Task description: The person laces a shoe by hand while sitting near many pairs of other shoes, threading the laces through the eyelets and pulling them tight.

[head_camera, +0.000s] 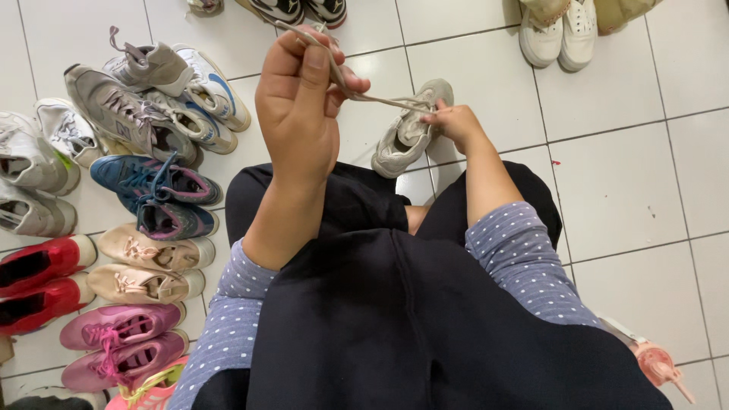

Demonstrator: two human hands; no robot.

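Head view: left hand (300,99) raised, fingers pinched on a pale shoelace (380,99) pulled taut. Right hand (453,121) pinches the lace's other end at the beige sneaker (406,133), which sits on the white tile floor (630,175) just beyond the knees. Lace judged light, limp, thin; best held near its ends. Sneaker soft, light. No packages, labels or signs discernible. Rows of shoes (121,228) at left.

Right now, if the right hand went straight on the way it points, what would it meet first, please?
The right hand points left at the beige sneaker it already touches at the laces, so it would likely meet that shoe first; depth is unclear.
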